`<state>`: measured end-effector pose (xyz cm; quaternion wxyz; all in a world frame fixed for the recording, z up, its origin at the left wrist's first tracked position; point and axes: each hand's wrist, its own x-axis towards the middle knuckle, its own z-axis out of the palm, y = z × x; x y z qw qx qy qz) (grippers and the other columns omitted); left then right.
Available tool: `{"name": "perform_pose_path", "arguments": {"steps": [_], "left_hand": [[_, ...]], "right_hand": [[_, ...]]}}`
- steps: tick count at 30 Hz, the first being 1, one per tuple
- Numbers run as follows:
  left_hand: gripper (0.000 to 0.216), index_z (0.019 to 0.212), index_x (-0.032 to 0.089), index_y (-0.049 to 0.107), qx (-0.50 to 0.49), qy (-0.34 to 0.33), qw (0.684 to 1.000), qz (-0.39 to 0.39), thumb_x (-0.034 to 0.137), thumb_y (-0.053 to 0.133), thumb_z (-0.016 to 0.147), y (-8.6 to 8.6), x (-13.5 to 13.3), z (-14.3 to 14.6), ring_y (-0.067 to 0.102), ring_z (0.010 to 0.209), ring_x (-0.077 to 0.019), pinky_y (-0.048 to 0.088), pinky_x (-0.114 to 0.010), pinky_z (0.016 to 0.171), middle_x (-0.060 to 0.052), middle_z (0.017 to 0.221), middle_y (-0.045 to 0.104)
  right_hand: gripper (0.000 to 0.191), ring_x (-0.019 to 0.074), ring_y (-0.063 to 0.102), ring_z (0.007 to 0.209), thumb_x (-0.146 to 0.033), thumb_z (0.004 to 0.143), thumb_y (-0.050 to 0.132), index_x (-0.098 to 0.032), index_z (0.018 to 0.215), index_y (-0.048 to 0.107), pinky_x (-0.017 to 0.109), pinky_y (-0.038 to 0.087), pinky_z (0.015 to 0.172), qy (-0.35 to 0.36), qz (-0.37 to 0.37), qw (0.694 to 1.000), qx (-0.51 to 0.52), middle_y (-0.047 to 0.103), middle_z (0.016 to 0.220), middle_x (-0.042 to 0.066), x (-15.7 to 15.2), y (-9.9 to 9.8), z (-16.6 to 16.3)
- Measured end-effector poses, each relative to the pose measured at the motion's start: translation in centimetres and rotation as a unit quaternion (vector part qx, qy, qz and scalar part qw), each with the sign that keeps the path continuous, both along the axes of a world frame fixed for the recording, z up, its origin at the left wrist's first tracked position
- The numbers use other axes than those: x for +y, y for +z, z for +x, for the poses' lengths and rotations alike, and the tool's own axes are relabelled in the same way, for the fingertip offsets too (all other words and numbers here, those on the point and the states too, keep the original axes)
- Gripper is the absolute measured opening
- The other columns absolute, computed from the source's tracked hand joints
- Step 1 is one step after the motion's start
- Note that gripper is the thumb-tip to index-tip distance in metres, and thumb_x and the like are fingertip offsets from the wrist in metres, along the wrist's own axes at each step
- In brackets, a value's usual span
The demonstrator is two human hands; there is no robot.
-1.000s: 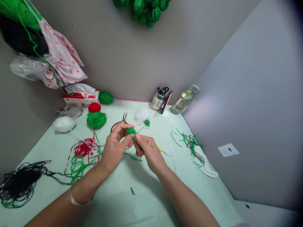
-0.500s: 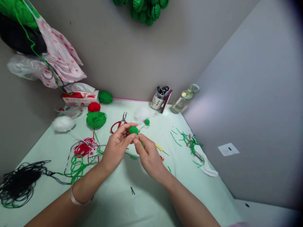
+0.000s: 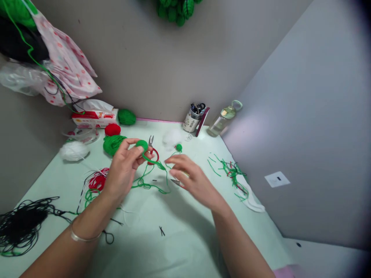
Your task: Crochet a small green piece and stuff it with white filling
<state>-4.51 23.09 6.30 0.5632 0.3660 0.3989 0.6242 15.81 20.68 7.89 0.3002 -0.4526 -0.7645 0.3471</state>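
My left hand point(image 3: 123, 170) is raised above the table and pinches a small green crochet ball point(image 3: 142, 145) between thumb and fingertips. A green yarn strand point(image 3: 150, 186) trails from the ball down onto the pale green table point(image 3: 174, 239). My right hand point(image 3: 193, 178) hovers low to the right of the strand, thumb and fingers apart and slightly blurred. A thin metal tip point(image 3: 175, 181) shows just under its fingers; whether they touch it is unclear. Red-handled scissors point(image 3: 153, 153) lie right behind the ball.
A green skein point(image 3: 113, 143), red ball point(image 3: 112, 129), green ball point(image 3: 126, 116) and tissue box point(image 3: 94, 117) sit at the back left. Cup of tools point(image 3: 191, 119) and bottle point(image 3: 223, 119) stand at the back. Yarn scraps point(image 3: 232, 173) lie right, black yarn point(image 3: 23, 224) left.
My hands have parted. The left carried the green ball up and to the left; the right let go of the yarn and moved right and down to the table.
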Motion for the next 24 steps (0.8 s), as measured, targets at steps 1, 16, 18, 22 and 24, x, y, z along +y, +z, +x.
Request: {"name": "perform_pose_path", "arguments": {"steps": [1, 16, 18, 22, 24], "left_hand": [[0.021, 0.097, 0.024, 0.058, 0.001, 0.017, 1.0, 0.008, 0.027, 0.075, 0.084, 0.3, 0.1, -0.4, 0.07, 0.074, -0.0158, 0.053, -0.029, 0.072, 0.001, 0.09, 0.075], [0.033, 0.12, 0.025, 0.075, 0.12, -0.06, 0.991, 0.0, 0.033, 0.078, 0.088, -1.9, -0.2, 0.5, 0.074, 0.081, -0.015, 0.055, -0.029, 0.085, 0.002, 0.094, 0.072], [0.034, 0.12, 0.023, 0.075, 0.127, -0.061, 0.99, -0.003, 0.034, 0.079, 0.088, -2.2, -0.2, 0.8, 0.074, 0.081, -0.0163, 0.055, -0.029, 0.084, 0.001, 0.092, 0.074], [0.037, 0.12, 0.021, 0.075, 0.136, -0.075, 0.988, -0.003, 0.037, 0.079, 0.087, -2.3, -0.4, 1.3, 0.074, 0.082, -0.0173, 0.055, -0.031, 0.083, -0.003, 0.102, 0.077], [0.039, 0.122, 0.021, 0.076, 0.139, -0.084, 0.987, 0.002, 0.037, 0.078, 0.087, -2.4, -0.6, 1.5, 0.073, 0.083, -0.0176, 0.055, -0.031, 0.082, -0.005, 0.109, 0.077]], "right_hand": [[0.027, 0.0166, 0.068, 0.101, -0.033, 0.106, 0.05, -0.023, 0.127, 0.064, 0.031, 0.051, 0.089, -0.046, 0.0, 0.998, -0.043, 0.063, 0.133, 0.011, 0.6, -0.1, 1.1], [0.021, 0.0155, 0.058, 0.081, -0.023, 0.1, 0.047, -0.019, 0.095, 0.066, 0.027, 0.041, 0.075, -0.06, -0.101, 0.972, -0.206, 0.069, 0.095, 0.005, 3.4, -2.7, 3.6], [0.041, 0.0131, 0.051, 0.065, -0.041, 0.108, 0.033, -0.021, 0.089, 0.063, 0.026, 0.041, 0.065, -0.021, -0.118, 0.984, -0.134, 0.064, 0.076, 0.001, 2.5, -1.4, 3.0], [0.04, 0.0091, 0.033, 0.043, -0.053, 0.104, 0.048, -0.021, 0.085, 0.061, 0.025, 0.028, 0.049, 0.039, -0.258, 0.944, 0.201, 0.053, 0.05, -0.007, 0.5, -0.3, 0.8], [0.037, 0.0079, 0.031, 0.041, -0.052, 0.101, 0.054, -0.02, 0.082, 0.062, 0.024, 0.026, 0.048, 0.032, -0.286, 0.926, 0.243, 0.046, 0.044, -0.01, -0.2, -0.4, -0.2]]}}
